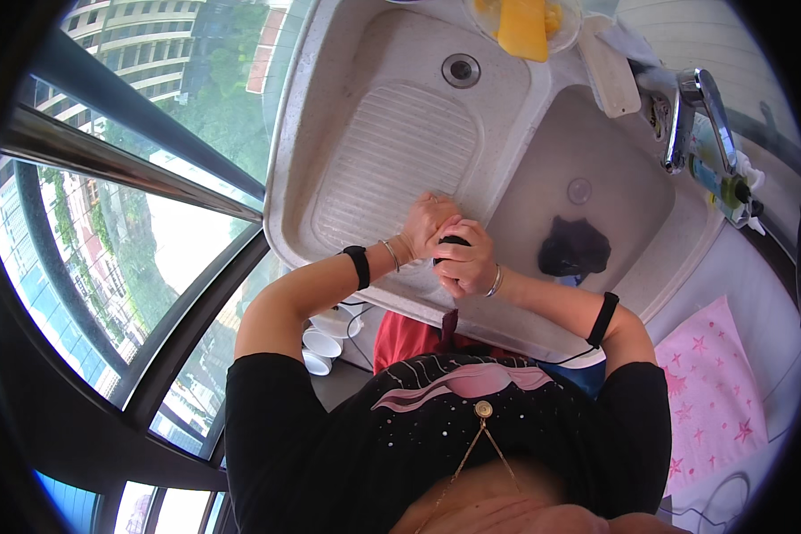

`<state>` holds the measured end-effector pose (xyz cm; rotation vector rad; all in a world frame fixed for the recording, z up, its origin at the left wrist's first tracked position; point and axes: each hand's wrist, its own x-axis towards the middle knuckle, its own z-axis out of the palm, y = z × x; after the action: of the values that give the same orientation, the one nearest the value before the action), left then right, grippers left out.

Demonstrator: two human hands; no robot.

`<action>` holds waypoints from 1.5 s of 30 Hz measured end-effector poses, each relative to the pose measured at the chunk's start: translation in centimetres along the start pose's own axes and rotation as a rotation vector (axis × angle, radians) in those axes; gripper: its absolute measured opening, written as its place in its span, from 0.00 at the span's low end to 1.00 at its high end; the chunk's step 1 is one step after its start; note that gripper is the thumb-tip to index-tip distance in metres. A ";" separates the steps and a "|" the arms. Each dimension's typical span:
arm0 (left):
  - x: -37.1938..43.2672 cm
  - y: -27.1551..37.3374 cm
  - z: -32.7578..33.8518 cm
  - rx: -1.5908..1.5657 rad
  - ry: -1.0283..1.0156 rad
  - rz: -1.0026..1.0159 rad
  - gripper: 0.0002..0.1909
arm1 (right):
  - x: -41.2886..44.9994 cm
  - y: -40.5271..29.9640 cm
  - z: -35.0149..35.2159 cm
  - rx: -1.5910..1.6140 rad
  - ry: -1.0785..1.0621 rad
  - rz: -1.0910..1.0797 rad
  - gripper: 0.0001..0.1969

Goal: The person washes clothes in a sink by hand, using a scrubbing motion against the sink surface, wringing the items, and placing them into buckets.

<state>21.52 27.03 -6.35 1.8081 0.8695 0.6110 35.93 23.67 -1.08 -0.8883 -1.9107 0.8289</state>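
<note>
My left hand [429, 223] is curled over the lower end of the sink's ribbed washboard [400, 147], pressed against my right hand. What lies inside its fingers is hidden. Wrapped in the fingers of my right hand [467, 260] is a bunched black item, seemingly wet cloth [454, 241]. Both hands meet above the front part of the left basin [337, 200]. In the right basin, a dark cloth [574, 247] lies in cloudy water [541, 173].
A chrome faucet [697, 113] rises at the right, beside a green liquid bottle [731, 190]. At the back, a bowl [571, 40] holds yellow items. A pink star-patterned towel [714, 394] lies right. White tubs [320, 344] stand below the sink; window rails [133, 167] run left.
</note>
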 end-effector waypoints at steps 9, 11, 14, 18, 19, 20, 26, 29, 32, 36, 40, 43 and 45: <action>-0.4 -0.6 0.2 -0.003 -0.034 -0.017 0.12 | 0.2 0.2 0.0 0.014 -0.042 -0.029 0.05; -0.6 -0.4 0.4 0.023 0.021 0.033 0.13 | -0.1 0.1 0.3 0.029 -0.039 -0.026 0.06; -0.7 0.0 0.1 0.040 -0.005 0.027 0.14 | -0.3 -0.1 0.5 0.026 -0.012 -0.051 0.07; -1.4 -0.5 0.7 0.033 0.058 0.034 0.14 | 0.2 -0.9 0.7 -0.001 0.042 -0.027 0.05; -1.3 -0.8 0.8 0.051 0.072 0.061 0.14 | 0.2 -0.9 0.5 -0.015 0.046 -0.059 0.05; -1.3 -1.0 1.0 0.086 0.065 -0.006 0.13 | -0.1 -0.5 0.6 0.006 0.086 0.044 0.04; 2.8 5.3 -1.3 -1.097 -0.072 -0.806 0.35 | 2.3 3.5 -4.8 0.965 0.614 1.135 0.08; -0.5 5.2 -2.2 -1.435 -0.081 -0.670 0.35 | 0.6 0.8 -10.1 1.093 0.283 1.039 0.18; -5.2 9.9 -4.0 -1.535 0.112 -0.486 0.23 | -9.2 6.6 -14.7 -0.068 -0.075 0.891 0.25; -17.1 8.1 -5.1 -1.620 0.211 -0.492 0.22 | -24.2 8.8 -18.5 -0.738 -0.464 1.101 0.45; -31.3 9.4 -6.5 -1.687 0.427 -0.619 0.44 | -26.8 7.1 -10.0 -0.695 -0.048 1.618 0.45; -40.3 11.1 -3.2 -1.570 0.874 -0.672 0.53 | -24.5 6.8 -6.3 -0.644 0.050 1.594 0.37; -45.9 12.0 -1.6 -1.643 1.070 -0.676 0.48 | -23.7 8.1 -5.5 -0.401 0.120 1.500 0.34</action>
<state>-4.42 -11.15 4.46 -0.3896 0.9939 1.2723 52.09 9.52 -15.14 -2.6242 -1.0332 1.1108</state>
